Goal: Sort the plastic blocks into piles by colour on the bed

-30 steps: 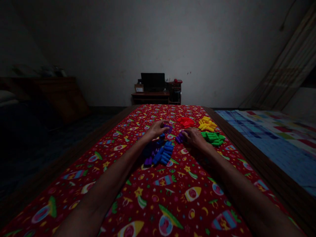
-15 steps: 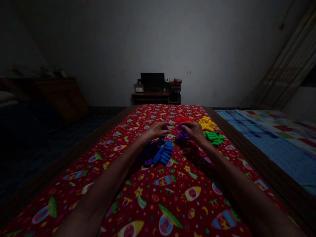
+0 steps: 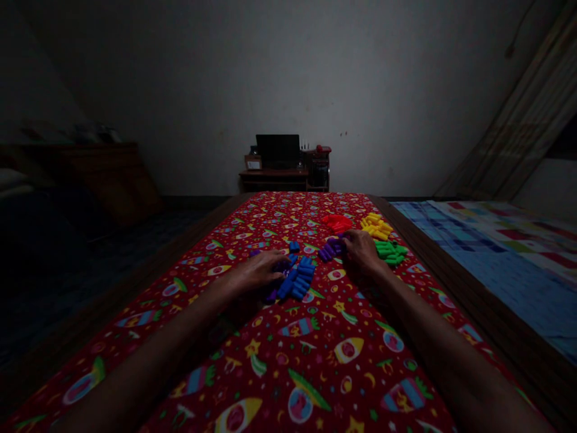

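Note:
Small plastic pieces lie sorted by colour on a red patterned cloth (image 3: 315,361). My left hand (image 3: 259,273) rests palm down on the mixed blue and purple pile (image 3: 297,279), fingers curled over pieces there. My right hand (image 3: 360,249) sits beside a small purple pile (image 3: 331,248), its fingertips touching those pieces. Just right of that hand lies the green pile (image 3: 390,252). Farther back are the red pile (image 3: 337,222) and the yellow pile (image 3: 376,227). One blue piece (image 3: 294,246) lies apart behind the blue pile.
The cloth covers a long wooden-edged table (image 3: 473,300). A checked blue bedspread (image 3: 496,252) lies to the right. A low desk with a dark screen (image 3: 278,150) stands at the far wall. The room is dim, and the left side is in deep shadow.
My left hand has drawn back from the far side down onto the blue and purple pile. My right hand has lowered to the purple pile.

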The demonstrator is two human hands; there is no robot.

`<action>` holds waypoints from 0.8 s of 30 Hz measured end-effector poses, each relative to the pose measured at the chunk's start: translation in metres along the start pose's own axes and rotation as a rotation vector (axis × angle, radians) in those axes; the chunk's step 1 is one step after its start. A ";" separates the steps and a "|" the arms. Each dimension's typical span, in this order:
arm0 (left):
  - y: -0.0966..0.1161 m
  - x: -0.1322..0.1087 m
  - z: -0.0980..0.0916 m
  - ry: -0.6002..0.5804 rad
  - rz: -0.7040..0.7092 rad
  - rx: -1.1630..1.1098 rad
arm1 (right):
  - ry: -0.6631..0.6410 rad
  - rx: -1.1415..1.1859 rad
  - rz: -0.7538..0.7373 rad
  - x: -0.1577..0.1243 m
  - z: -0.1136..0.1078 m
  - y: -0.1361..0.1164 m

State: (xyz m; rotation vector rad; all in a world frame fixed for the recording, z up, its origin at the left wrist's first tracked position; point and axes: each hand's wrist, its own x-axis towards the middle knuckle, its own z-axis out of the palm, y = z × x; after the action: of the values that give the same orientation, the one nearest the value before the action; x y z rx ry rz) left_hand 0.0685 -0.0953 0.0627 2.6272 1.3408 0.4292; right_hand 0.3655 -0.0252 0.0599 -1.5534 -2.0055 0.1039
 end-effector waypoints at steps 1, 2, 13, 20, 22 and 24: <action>0.000 0.001 0.001 0.018 -0.006 0.001 | -0.035 -0.066 0.026 -0.002 -0.002 -0.002; 0.002 0.003 0.001 0.033 -0.020 -0.002 | -0.057 -0.122 0.051 -0.004 -0.004 -0.003; 0.005 0.014 -0.014 0.167 -0.220 -0.275 | -0.051 -0.151 -0.152 -0.004 -0.018 -0.032; 0.008 0.008 0.001 0.020 -0.076 -0.125 | -0.199 0.136 -0.503 -0.022 -0.010 -0.070; 0.013 0.008 0.006 0.100 -0.064 -0.066 | -0.250 0.229 -0.592 -0.028 -0.003 -0.078; 0.018 0.010 0.009 0.182 -0.086 -0.051 | -0.289 0.283 -0.646 -0.033 0.003 -0.084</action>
State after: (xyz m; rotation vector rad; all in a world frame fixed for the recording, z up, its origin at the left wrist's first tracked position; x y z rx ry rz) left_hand 0.0909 -0.0980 0.0614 2.5295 1.4686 0.6941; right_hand 0.2972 -0.0809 0.0783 -0.6986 -2.4914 0.3493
